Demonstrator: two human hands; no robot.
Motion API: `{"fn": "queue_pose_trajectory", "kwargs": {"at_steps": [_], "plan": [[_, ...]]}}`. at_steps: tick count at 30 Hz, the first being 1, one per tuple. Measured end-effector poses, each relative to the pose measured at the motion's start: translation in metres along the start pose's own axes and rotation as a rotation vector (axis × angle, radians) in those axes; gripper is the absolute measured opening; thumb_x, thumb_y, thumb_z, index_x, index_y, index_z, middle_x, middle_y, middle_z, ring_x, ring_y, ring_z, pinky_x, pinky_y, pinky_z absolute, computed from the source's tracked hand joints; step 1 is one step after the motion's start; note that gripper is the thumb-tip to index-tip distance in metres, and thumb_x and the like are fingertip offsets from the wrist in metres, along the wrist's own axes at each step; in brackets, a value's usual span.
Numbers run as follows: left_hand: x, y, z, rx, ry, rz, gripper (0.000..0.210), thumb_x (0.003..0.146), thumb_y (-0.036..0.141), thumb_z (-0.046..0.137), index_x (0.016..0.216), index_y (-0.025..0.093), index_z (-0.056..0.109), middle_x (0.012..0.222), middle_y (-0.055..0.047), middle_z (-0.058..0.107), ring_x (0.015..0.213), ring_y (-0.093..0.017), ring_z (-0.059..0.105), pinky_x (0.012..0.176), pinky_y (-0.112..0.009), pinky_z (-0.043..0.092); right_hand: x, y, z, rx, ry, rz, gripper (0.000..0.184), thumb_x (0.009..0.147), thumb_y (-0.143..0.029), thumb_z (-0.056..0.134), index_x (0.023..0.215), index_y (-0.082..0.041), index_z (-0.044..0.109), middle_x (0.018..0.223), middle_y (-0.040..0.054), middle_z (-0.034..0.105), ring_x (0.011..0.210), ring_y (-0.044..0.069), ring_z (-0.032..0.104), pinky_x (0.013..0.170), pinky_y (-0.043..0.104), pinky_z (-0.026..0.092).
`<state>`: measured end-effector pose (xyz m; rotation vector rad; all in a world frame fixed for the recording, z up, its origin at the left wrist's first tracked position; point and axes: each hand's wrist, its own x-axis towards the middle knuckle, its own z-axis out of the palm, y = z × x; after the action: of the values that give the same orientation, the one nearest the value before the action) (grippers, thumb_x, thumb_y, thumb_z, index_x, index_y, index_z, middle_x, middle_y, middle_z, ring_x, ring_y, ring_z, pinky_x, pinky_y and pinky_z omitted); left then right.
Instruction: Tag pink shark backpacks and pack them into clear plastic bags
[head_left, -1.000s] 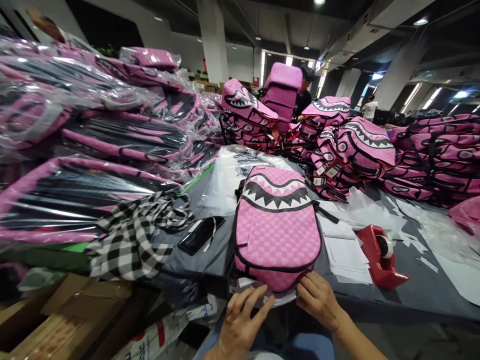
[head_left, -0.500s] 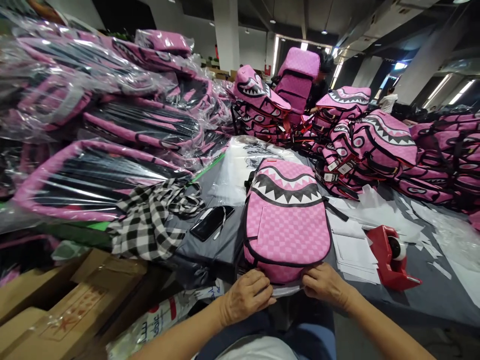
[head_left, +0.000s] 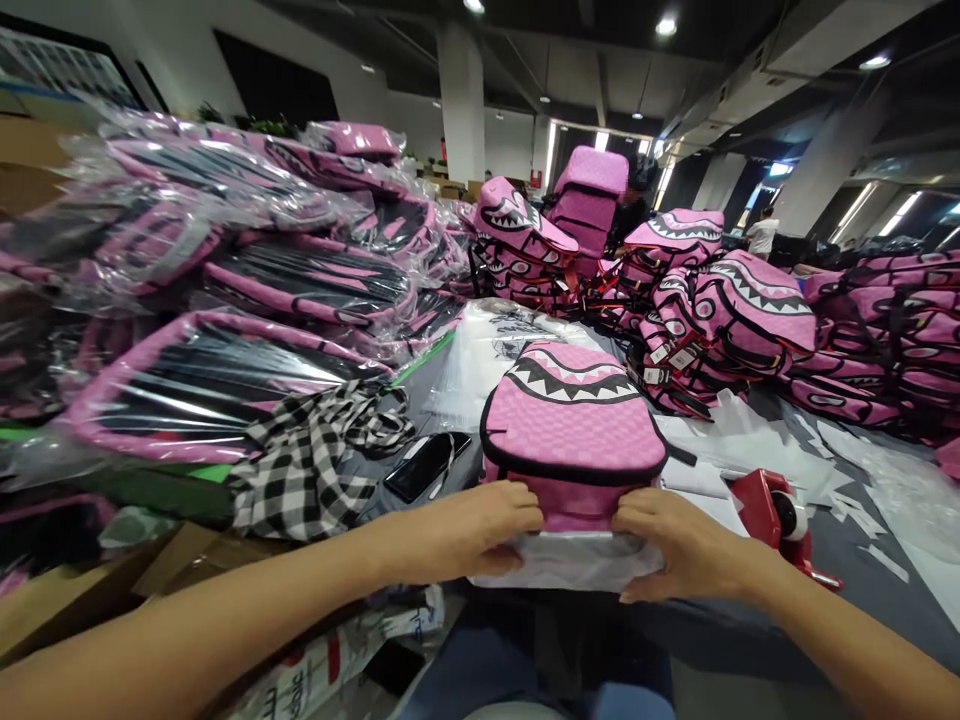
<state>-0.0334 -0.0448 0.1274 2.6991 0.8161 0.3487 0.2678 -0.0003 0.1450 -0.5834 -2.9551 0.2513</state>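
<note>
A pink checkered backpack with a black-and-white shark-mouth print stands in front of me, its base toward my body. A clear plastic bag lies bunched along the bottom of the backpack. My left hand is closed on the bag's edge at the base's left corner. At the right corner my right hand grips the same bag, fingers against the backpack. The fingertips are partly hidden in the plastic.
Plastic-wrapped backpacks are heaped on the left. Unwrapped pink backpacks are piled at the back right. A checked cloth and a phone lie left of the backpack; a red tape dispenser stands right. Cardboard boxes sit lower left.
The base end of the backpack has been raised, so its front looks foreshortened. Both hands have risen with it, and more of the plastic bag shows between them. The camera view has tilted up.
</note>
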Motion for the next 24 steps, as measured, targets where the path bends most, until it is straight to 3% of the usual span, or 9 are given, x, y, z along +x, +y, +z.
{"fn": "queue_pose_trajectory", "kwargs": {"at_steps": [2,4,6,8,11,15,18,21,24], "plan": [[0.007,0.011,-0.035,0.043,0.068,-0.001,0.024,0.085,0.019,0.077,0.100,0.020,0.058,0.098,-0.001,0.062,0.092,-0.017,0.059,0.079,-0.025,0.045,0.004,-0.001,-0.021,-0.079,0.183,0.002,0.034,0.075,-0.038,0.082,0.091,-0.020,0.058,0.078,-0.0005,0.060,0.070,0.014,0.053,0.063,0.025,0.037],[0.017,0.020,-0.055,0.171,0.172,0.012,0.026,0.087,0.029,0.077,0.096,0.018,0.055,0.094,-0.002,0.060,0.085,-0.018,0.059,0.074,-0.026,0.046,0.008,0.001,-0.033,-0.163,0.405,-0.019,0.017,0.083,-0.028,0.070,0.087,-0.020,0.055,0.072,-0.0021,0.056,0.064,0.013,0.049,0.059,0.024,0.035],[0.028,0.023,-0.061,0.322,0.284,0.037,0.029,0.090,0.038,0.073,0.093,0.016,0.054,0.092,-0.003,0.059,0.080,-0.018,0.058,0.069,-0.027,0.047,0.013,0.002,-0.035,-0.247,0.624,-0.026,0.003,0.086,-0.020,0.058,0.088,-0.021,0.055,0.070,-0.0028,0.052,0.061,0.013,0.046,0.057,0.025,0.035],[0.037,0.021,-0.057,0.423,0.399,0.060,0.031,0.095,0.045,0.064,0.092,0.016,0.053,0.093,-0.005,0.058,0.077,-0.017,0.059,0.066,-0.026,0.050,0.017,0.001,-0.032,-0.298,0.776,-0.003,0.005,0.087,-0.020,0.052,0.091,-0.021,0.054,0.076,-0.0006,0.052,0.064,0.014,0.049,0.058,0.025,0.038],[0.042,0.013,-0.041,0.526,0.585,0.069,0.025,0.103,0.038,0.049,0.091,0.015,0.053,0.098,-0.008,0.059,0.074,-0.015,0.061,0.062,-0.025,0.052,0.019,-0.005,-0.022,-0.236,0.796,0.018,0.012,0.087,-0.024,0.057,0.097,-0.021,0.052,0.087,0.0025,0.053,0.070,0.015,0.053,0.057,0.024,0.043],[0.040,0.009,-0.019,0.740,0.814,0.084,0.019,0.097,0.004,0.039,0.087,0.015,0.051,0.101,-0.011,0.063,0.067,-0.014,0.063,0.060,-0.026,0.053,0.012,-0.005,-0.009,-0.168,0.700,-0.065,0.015,0.086,-0.014,0.056,0.095,-0.023,0.048,0.078,-0.0014,0.050,0.063,0.014,0.050,0.054,0.023,0.041],[0.038,0.017,-0.015,0.569,0.670,0.092,0.006,0.093,0.010,0.052,0.093,0.016,0.051,0.105,-0.010,0.064,0.073,-0.015,0.065,0.065,-0.026,0.056,0.011,0.002,0.004,-0.212,0.844,-0.038,0.018,0.085,-0.007,0.044,0.089,-0.024,0.047,0.075,-0.0019,0.047,0.063,0.014,0.048,0.055,0.024,0.039],[0.030,0.024,-0.022,0.396,0.418,0.104,0.030,0.085,0.024,0.072,0.103,0.015,0.050,0.114,-0.012,0.062,0.093,-0.019,0.068,0.077,-0.026,0.059,0.014,0.002,0.016,-0.272,0.981,0.062,0.019,0.084,-0.005,0.044,0.084,-0.024,0.044,0.073,-0.0020,0.045,0.063,0.015,0.047,0.057,0.026,0.038],[0.017,0.018,-0.028,0.409,0.353,0.117,0.021,0.088,0.004,0.057,0.104,0.015,0.050,0.122,-0.013,0.060,0.098,-0.017,0.068,0.081,-0.024,0.058,0.014,-0.006,0.020,-0.195,0.809,-0.009,0.011,0.086,-0.015,0.052,0.086,-0.024,0.045,0.072,-0.0026,0.045,0.061,0.015,0.046,0.053,0.025,0.035]]}}
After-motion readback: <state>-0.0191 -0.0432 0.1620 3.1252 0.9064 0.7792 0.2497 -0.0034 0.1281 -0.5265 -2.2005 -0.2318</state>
